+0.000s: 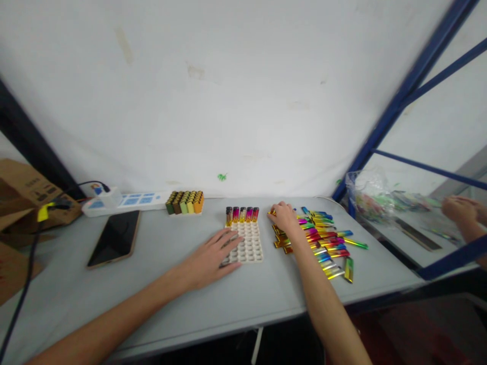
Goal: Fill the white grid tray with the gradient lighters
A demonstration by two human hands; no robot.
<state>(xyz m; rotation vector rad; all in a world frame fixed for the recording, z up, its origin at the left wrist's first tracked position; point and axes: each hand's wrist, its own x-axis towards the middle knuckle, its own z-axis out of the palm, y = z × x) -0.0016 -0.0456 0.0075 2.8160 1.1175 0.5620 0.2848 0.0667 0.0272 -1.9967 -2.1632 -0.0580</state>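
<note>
My left hand lies with its fingers spread over the left side of a white tray full of small holes. A row of upright lighters with dark tops and pink-to-yellow bodies stands along the tray's far edge. To the right, my right hand is at the far left corner of a pile of shiny, many-coloured lighters. Its fingers are bent and closed around a gold-coloured lighter, mostly hidden by them.
A filled block of green, brown and yellow lighters stands near the wall. Farther left are a phone, a power strip and a brown paper bag. Beyond the blue frame, another person's hands appear near a plastic bag.
</note>
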